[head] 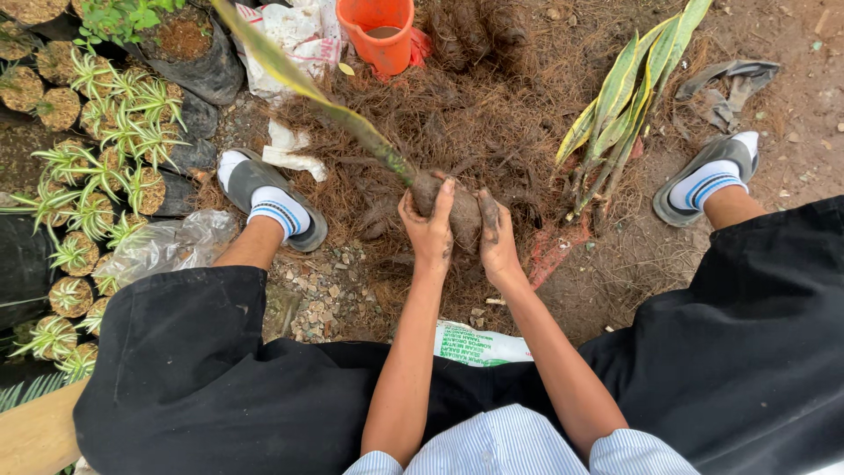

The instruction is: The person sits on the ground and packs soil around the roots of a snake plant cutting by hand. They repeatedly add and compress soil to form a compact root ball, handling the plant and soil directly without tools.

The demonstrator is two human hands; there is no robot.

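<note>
Between the person's two sandalled feet, over a heap of brown fibre [457,123] on the ground, both hands close around a dark root ball [463,215]. From it a long green-and-yellow leaf [303,84] slants up to the top left. The left hand [429,230] wraps the near side, its fingers [442,198] curled tight over the top; the right hand [497,242] presses the other side, fingers soiled and bent against the clump. The step looks like packing or shaping the fibre about the roots (it could equally be loosening; the picture does not settle which). A careful next move would call for a steady squeeze from both sides with the leaf kept upright. An orange bucket [378,33] stands beyond the heap, a loose bundle of similar plants [620,110] lies to the right, and bagged seedlings [97,167] crowd the left.
</note>
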